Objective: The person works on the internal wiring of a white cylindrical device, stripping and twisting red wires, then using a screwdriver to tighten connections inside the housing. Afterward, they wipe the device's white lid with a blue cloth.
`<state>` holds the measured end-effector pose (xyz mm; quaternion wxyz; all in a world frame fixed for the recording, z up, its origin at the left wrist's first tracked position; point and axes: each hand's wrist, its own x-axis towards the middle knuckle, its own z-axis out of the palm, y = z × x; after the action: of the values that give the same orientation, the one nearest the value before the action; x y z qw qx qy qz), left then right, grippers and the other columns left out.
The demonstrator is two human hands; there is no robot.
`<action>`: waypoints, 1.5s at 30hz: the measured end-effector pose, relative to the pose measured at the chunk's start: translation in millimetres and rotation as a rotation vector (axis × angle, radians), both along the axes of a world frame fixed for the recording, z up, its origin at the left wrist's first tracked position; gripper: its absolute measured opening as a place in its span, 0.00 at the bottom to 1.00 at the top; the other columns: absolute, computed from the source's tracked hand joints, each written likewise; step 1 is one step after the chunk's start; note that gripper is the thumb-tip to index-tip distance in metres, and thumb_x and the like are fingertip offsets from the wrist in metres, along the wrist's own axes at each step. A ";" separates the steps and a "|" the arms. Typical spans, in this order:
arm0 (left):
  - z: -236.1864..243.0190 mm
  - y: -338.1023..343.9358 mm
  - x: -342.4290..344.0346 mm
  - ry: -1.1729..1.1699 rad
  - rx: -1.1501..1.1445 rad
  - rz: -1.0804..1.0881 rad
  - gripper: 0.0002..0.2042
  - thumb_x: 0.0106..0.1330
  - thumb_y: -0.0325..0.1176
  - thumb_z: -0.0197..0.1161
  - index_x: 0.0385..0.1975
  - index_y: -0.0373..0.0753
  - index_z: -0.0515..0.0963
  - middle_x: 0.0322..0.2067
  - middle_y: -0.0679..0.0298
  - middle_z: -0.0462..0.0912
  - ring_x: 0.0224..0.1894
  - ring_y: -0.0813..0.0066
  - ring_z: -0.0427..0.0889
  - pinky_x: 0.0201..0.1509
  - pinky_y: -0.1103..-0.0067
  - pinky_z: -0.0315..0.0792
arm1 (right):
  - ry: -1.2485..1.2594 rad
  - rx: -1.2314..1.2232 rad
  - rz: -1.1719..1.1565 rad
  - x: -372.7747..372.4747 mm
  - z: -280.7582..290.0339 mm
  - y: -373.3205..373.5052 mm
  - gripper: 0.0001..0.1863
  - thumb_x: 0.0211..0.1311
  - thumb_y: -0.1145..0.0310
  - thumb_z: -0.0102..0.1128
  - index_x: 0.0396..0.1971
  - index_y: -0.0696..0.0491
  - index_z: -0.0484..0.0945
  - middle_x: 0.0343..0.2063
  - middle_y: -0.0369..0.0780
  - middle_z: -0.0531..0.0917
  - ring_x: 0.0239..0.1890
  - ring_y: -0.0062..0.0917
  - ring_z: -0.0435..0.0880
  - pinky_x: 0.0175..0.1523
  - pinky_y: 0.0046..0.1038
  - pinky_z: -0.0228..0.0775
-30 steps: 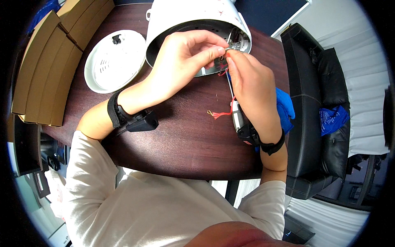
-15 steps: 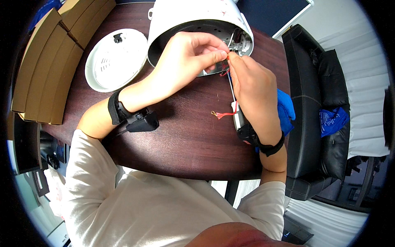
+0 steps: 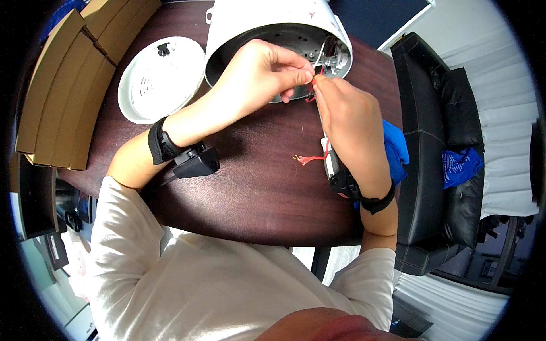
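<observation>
My left hand (image 3: 263,77) and my right hand (image 3: 351,111) meet fingertip to fingertip at the open underside of a white rounded appliance (image 3: 273,14) lying on its side. Both pinch a thin red wire (image 3: 313,81), whose grip point is mostly covered by the fingers. Metal parts and a white cable (image 3: 320,52) show inside the dark opening. Below my right hand, a bundle of red wires (image 3: 311,158) with frayed ends lies beside a white and grey object (image 3: 330,163), partly hidden by the hand. A round white cover (image 3: 162,85) rests left of the appliance.
Brown cardboard boxes (image 3: 62,96) line the left side of the dark wooden table (image 3: 256,187). A blue cloth (image 3: 396,150) lies right of my right wrist. Beyond the table's right edge stands a black sofa (image 3: 424,153) with a blue bag (image 3: 462,167) on it.
Both hands keep their pinch at the red wire, with only slight shifts of the fingers. The rest of the scene looks the same.
</observation>
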<state>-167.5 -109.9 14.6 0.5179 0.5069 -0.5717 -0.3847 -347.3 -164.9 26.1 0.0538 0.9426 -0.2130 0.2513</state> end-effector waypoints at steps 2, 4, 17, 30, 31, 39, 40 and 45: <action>-2.3 0.5 0.5 -0.041 -0.016 -0.002 0.08 0.65 0.28 0.62 0.37 0.30 0.82 0.26 0.68 0.81 0.23 0.87 0.74 0.28 0.87 0.71 | -0.014 0.042 0.013 0.6 -1.4 -1.4 0.07 0.57 0.72 0.55 0.36 0.55 0.76 0.22 0.42 0.77 0.27 0.35 0.82 0.31 0.36 0.74; -4.5 0.7 -0.5 -0.133 -0.068 0.012 0.08 0.65 0.28 0.62 0.38 0.31 0.82 0.26 0.68 0.81 0.23 0.87 0.74 0.28 0.87 0.71 | -0.042 0.120 0.026 0.2 -1.4 -4.8 0.05 0.58 0.73 0.55 0.34 0.55 0.77 0.22 0.43 0.78 0.26 0.37 0.81 0.31 0.38 0.72; -0.2 -2.9 4.8 -0.026 -0.178 0.073 0.09 0.65 0.30 0.63 0.39 0.32 0.81 0.27 0.69 0.82 0.25 0.87 0.75 0.31 0.88 0.71 | -0.076 1.261 0.137 -11.1 16.5 -23.1 0.14 0.67 0.64 0.56 0.31 0.60 0.78 0.16 0.33 0.77 0.15 0.13 0.74 0.21 0.17 0.65; -0.6 0.1 -2.2 0.207 -0.313 0.034 0.13 0.65 0.26 0.62 0.49 0.32 0.76 0.32 0.65 0.82 0.28 0.84 0.77 0.34 0.87 0.73 | -0.031 1.436 0.158 -25.6 24.2 -32.8 0.14 0.71 0.66 0.47 0.30 0.60 0.74 0.18 0.38 0.78 0.20 0.21 0.81 0.24 0.20 0.74; -0.2 0.8 -3.2 0.246 -0.315 0.012 0.15 0.65 0.26 0.62 0.51 0.32 0.75 0.32 0.65 0.81 0.28 0.83 0.77 0.35 0.86 0.73 | -0.086 1.361 0.145 -25.7 22.9 -32.8 0.14 0.71 0.66 0.46 0.30 0.60 0.74 0.18 0.38 0.78 0.19 0.21 0.81 0.24 0.19 0.73; -3.2 6.2 -11.2 0.329 -0.142 -0.099 0.28 0.64 0.23 0.62 0.62 0.30 0.59 0.31 0.60 0.80 0.28 0.79 0.79 0.34 0.84 0.75 | -0.338 0.922 0.047 -20.9 26.9 -24.0 0.13 0.71 0.67 0.47 0.29 0.59 0.74 0.14 0.35 0.75 0.16 0.16 0.76 0.20 0.18 0.65; -3.9 6.5 -12.6 0.338 -0.140 -0.096 0.27 0.64 0.24 0.62 0.61 0.30 0.60 0.31 0.61 0.80 0.28 0.79 0.79 0.34 0.84 0.75 | -0.364 0.885 0.055 -20.8 27.4 -24.1 0.13 0.71 0.67 0.47 0.29 0.59 0.74 0.14 0.35 0.74 0.16 0.16 0.76 0.20 0.18 0.65; -10.7 4.3 -12.7 0.292 -0.056 -0.222 0.17 0.66 0.26 0.60 0.53 0.29 0.71 0.31 0.63 0.81 0.28 0.82 0.78 0.33 0.85 0.75 | -0.508 0.766 0.064 -14.3 30.6 -15.1 0.12 0.71 0.67 0.48 0.29 0.58 0.75 0.13 0.34 0.74 0.15 0.15 0.75 0.20 0.18 0.64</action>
<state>-180.2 -105.6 3.9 0.5635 0.3648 -0.5535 -0.4930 -361.6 -180.1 56.7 -0.3601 0.8092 -0.2675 0.3794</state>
